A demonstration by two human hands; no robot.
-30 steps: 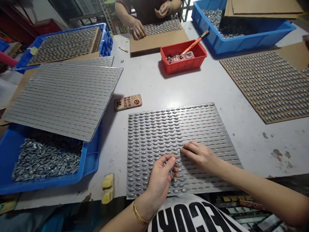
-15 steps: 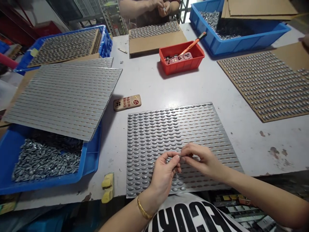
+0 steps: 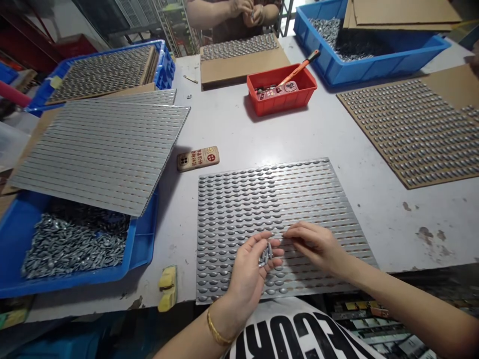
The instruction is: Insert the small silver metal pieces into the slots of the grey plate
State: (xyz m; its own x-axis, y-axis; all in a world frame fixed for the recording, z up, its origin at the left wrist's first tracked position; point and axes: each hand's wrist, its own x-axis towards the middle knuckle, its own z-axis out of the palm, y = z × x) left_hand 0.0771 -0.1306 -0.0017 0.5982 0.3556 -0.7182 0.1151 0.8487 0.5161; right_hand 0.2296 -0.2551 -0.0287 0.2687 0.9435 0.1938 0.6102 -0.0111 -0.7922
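Note:
My left hand (image 3: 245, 267) is palm up above the grey slotted board (image 3: 314, 194), its fingers curled around several small grey oval metal pieces (image 3: 266, 254). Beside it, my right hand (image 3: 322, 247) has thumb and fingers pinched low at a slot row near the board's middle. Whatever sits between those fingertips is too small and covered to make out. Rows of similar oval pieces fill the left part of the board; the right part shows bare slots.
At left, a blue bin (image 3: 144, 239) of loose oval pieces lies partly under another slotted board (image 3: 101, 149). A phone (image 3: 198, 158) and a red tray (image 3: 280, 102) lie beyond my board. A yellow block (image 3: 167, 288) sits at the table edge. Across the table, a person's hands (image 3: 249, 12) work.
My left hand has opened out somewhat, showing the oval pieces in its palm. My right fingertips have parted from the left hand and come down at the board.

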